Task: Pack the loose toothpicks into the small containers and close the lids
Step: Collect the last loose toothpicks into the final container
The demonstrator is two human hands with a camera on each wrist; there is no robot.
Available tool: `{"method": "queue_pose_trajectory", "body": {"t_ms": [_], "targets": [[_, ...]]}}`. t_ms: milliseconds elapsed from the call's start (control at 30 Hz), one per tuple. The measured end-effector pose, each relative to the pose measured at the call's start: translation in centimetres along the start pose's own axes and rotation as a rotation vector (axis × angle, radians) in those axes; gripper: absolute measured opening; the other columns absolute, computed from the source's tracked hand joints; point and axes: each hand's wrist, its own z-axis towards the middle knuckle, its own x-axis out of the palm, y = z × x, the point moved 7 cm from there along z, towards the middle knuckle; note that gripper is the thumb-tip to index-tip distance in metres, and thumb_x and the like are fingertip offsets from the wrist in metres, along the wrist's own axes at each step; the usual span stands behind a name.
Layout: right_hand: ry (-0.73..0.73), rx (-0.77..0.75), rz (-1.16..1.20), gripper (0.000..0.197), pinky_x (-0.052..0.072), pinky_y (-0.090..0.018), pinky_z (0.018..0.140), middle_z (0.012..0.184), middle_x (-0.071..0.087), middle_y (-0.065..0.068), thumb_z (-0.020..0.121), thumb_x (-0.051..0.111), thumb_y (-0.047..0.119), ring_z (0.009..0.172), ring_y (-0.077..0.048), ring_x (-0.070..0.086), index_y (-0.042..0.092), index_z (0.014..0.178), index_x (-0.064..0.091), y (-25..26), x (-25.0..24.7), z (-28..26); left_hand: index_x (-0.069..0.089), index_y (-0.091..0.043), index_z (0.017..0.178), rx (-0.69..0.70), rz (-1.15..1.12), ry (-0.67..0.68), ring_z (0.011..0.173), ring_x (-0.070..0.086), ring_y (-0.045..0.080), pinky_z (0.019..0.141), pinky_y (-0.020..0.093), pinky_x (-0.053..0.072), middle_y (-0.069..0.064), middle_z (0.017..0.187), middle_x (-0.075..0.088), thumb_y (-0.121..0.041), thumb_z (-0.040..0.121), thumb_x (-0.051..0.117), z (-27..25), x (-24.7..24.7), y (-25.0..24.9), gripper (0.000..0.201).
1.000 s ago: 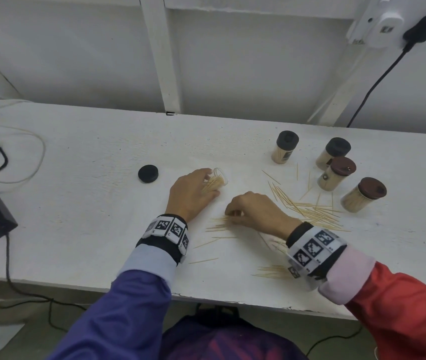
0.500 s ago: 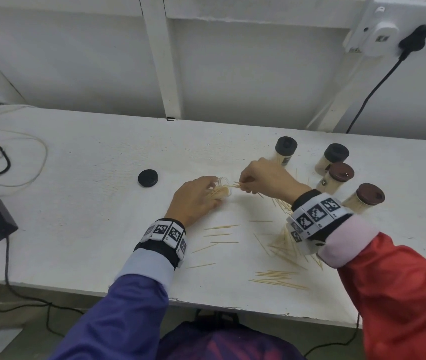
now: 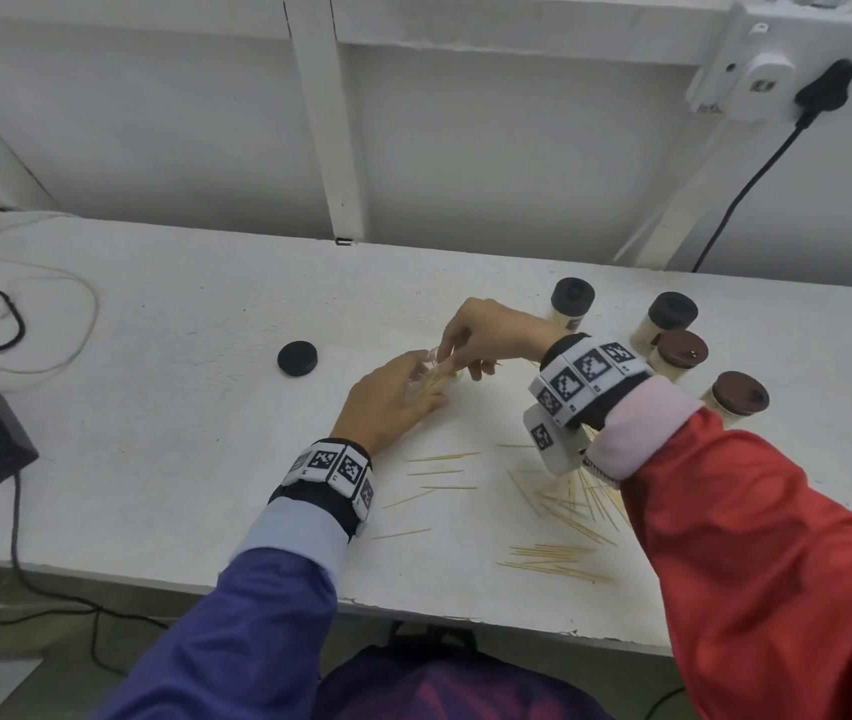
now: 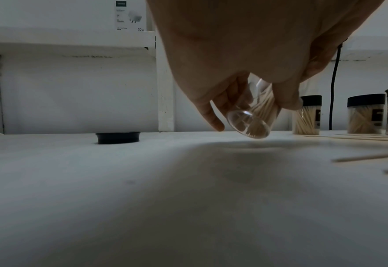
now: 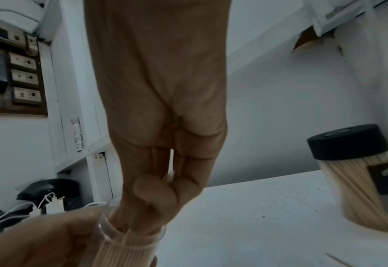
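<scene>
Right hand (image 3: 486,332) has carried picked-up toothpicks (image 5: 128,233) into the container (image 4: 252,115) gripped by left hand (image 3: 393,402); right fingers seemingly pinching them

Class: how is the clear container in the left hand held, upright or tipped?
Tipped. In the left wrist view the clear container leans in the left hand, its round base raised off the table and turned toward the camera.
</scene>
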Motion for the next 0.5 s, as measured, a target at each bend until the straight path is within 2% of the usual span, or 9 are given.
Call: {"method": "queue_pose_trajectory", "body": {"t_ms": [133,233,333,400,500], "targets": [[0.051,0.004,0.083,0.023,0.049,-0.018,0.051,0.08,0.068,-0.013,0.083,0.069,-0.006,0.058,-0.014,0.063,0.0,0.106,0.069,0.0,0.0,-0.1,0.046,-0.023,0.136,-0.008,0.016,-0.018,0.112,0.057,0.014,0.086,0.025,0.039,-0.007,0.122,0.06,-0.045,0.086,0.069,0.1,-0.2,0.3,0.059],[-0.016,-0.011,0.065,0.033,0.052,-0.018,0.054,0.09,0.07,-0.016,0.079,0.064,-0.016,0.063,-0.017,0.066,0.002,0.106,0.069,0.0,-0.8,-0.1,0.047,-0.024,0.135,-0.025,0.003,-0.036,0.111,0.057,0.014,0.084,0.023,0.036,-0.008,0.12,0.059,-0.043,0.085,0.07,0.1,-0.2,0.4,0.058],[-0.129,-0.047,0.008,0.033,0.052,-0.02,0.053,0.085,0.071,-0.014,0.076,0.057,-0.02,0.061,-0.018,0.065,-0.001,0.101,0.069,0.4,-1.5,-0.1,0.047,-0.023,0.134,-0.019,0.004,-0.036,0.111,0.057,0.014,0.085,0.024,0.038,-0.008,0.121,0.059,-0.043,0.085,0.07,0.1,-0.2,0.4,0.058],[-0.175,-0.098,-0.042,0.031,0.056,-0.026,0.056,0.076,0.071,-0.011,0.075,0.055,-0.019,0.055,-0.014,0.063,-0.002,0.096,0.07,0.9,-1.4,-0.1,0.048,-0.024,0.134,-0.018,0.004,-0.036,0.11,0.057,0.014,0.087,0.025,0.04,-0.009,0.12,0.059,-0.044,0.085,0.07,0.1,-0.2,0.3,0.057],[-0.224,-0.192,-0.104,0.021,0.057,-0.03,0.059,0.07,0.07,-0.004,0.076,0.063,-0.011,0.053,-0.011,0.062,0.003,0.09,0.071,2.0,-1.0,-0.5,0.048,-0.025,0.131,-0.023,-0.016,-0.039,0.109,0.058,0.013,0.088,0.028,0.042,-0.012,0.117,0.059,-0.046,0.085,0.068,0.2,-0.2,0.3,0.054]]}}
